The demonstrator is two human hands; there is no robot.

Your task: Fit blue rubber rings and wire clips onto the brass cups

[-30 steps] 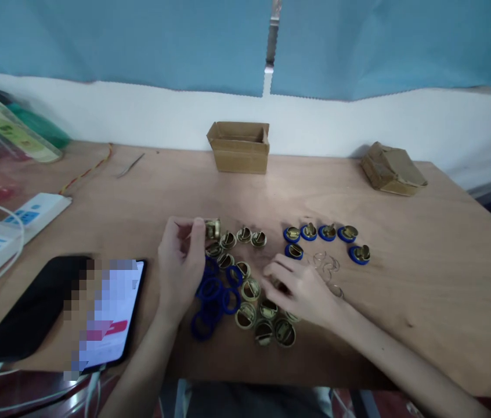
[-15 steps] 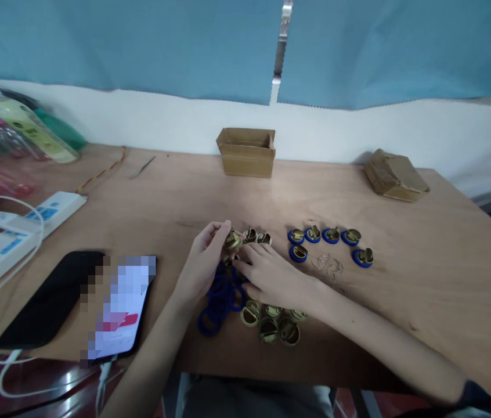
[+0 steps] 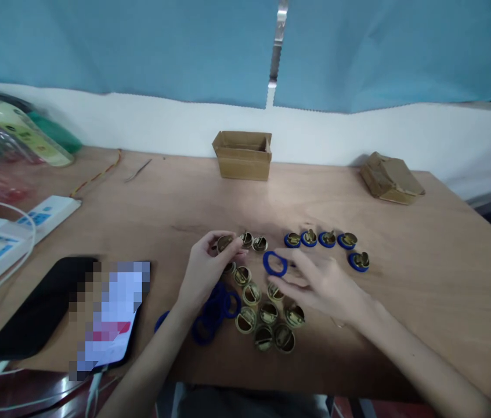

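Note:
My left hand point(image 3: 210, 264) pinches a round brass-coloured metal piece point(image 3: 224, 244) with a clip-like part on it. Between the fingertips of my right hand point(image 3: 315, 281) is a blue ring point(image 3: 275, 264), held up over the table. Several similar brass pieces point(image 3: 268, 313) lie between and below my hands, and two more point(image 3: 253, 241) sit just beyond the left fingertips. Near my left wrist is a heap of loose blue rings point(image 3: 215, 307). To the right, several brass pieces seated in blue rings point(image 3: 327, 238) stand in a row; my right hand partly hides that area.
An open cardboard box point(image 3: 244, 165) stands by the wall, with a crumpled box point(image 3: 391, 179) at the far right. On the left lie two phones point(image 3: 40, 307) on charging cables, a power strip point(image 3: 28, 229), tweezers point(image 3: 139, 170) and a bottle point(image 3: 28, 130).
My right hand has moved right, away from my left, and now carries a blue ring. My left hand still holds the brass piece, slightly lower and turned.

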